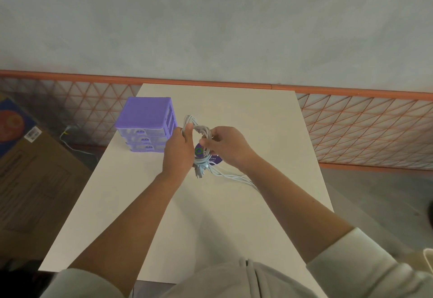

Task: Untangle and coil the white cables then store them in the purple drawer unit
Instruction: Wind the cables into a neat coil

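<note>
One camera, worn on the head.
It looks forward and down at the counter from close above, with the wall far across at the top.

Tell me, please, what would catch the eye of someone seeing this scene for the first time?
Most striking are the two hands at the middle of the white table: the left hand grips a coil of white cables, while the right hand pinches its loops. Loose strands trail toward the table's right edge. The purple drawer unit stands just left of the hands, all drawers closed.
</note>
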`<action>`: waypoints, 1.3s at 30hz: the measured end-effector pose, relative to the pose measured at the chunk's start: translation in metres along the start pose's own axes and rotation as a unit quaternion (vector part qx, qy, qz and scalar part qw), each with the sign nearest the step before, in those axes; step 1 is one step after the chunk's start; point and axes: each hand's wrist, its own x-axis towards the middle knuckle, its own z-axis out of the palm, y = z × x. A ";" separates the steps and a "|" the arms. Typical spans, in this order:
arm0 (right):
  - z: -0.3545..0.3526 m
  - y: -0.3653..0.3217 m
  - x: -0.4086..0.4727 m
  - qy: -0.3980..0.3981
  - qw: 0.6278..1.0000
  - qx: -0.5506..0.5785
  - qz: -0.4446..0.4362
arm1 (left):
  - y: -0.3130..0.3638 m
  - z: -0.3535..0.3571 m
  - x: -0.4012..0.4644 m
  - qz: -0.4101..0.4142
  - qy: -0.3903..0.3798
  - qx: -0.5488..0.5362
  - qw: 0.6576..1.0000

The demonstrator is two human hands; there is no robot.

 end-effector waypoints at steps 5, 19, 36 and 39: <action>-0.023 -0.015 0.006 -0.044 0.967 0.224 0.111 | -0.008 0.004 -0.003 0.034 -0.031 0.028 0.999; -0.014 -0.001 -0.002 -0.040 0.949 0.311 0.019 | 0.008 0.005 0.011 0.034 0.049 0.003 0.998; -0.038 -0.044 0.010 0.034 0.939 0.342 0.031 | -0.021 0.014 -0.003 0.030 0.047 0.098 0.994; -0.052 -0.038 0.011 0.008 0.944 0.323 0.073 | -0.028 0.007 0.004 0.021 0.059 0.071 0.996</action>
